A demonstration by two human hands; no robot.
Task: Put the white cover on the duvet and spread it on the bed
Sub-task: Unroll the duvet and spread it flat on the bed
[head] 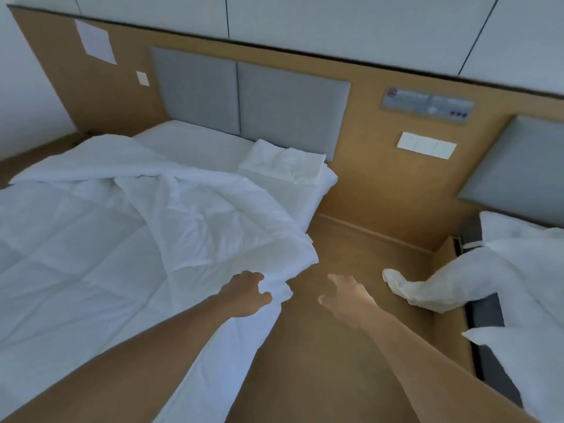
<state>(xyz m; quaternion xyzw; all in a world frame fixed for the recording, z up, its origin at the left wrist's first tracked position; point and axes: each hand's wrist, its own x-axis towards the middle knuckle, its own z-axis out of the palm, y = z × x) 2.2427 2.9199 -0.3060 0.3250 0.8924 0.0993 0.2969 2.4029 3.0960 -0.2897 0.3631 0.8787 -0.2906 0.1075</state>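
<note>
Barely begun: my left hand (pixel 245 293) pinches an edge of the uncovered quilted duvet (pixel 91 254) lying rumpled on the bed (pixel 195 141), my right hand (pixel 345 296) is spread empty beside the bed, and what I judge to be the white cover (pixel 282 164) lies folded at the bed's head.

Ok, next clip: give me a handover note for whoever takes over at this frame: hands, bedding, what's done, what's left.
Left hand grips an edge of the white quilted duvet, which lies rumpled on the white-sheeted bed.
Right hand is open and empty above the wooden floor.
A folded white cloth, probably the cover, lies by the grey padded headboard.
Done: none of the covering, it seems; the duvet's quilting shows bare.
Left: fit the cover, then spread the duvet flat.
</note>
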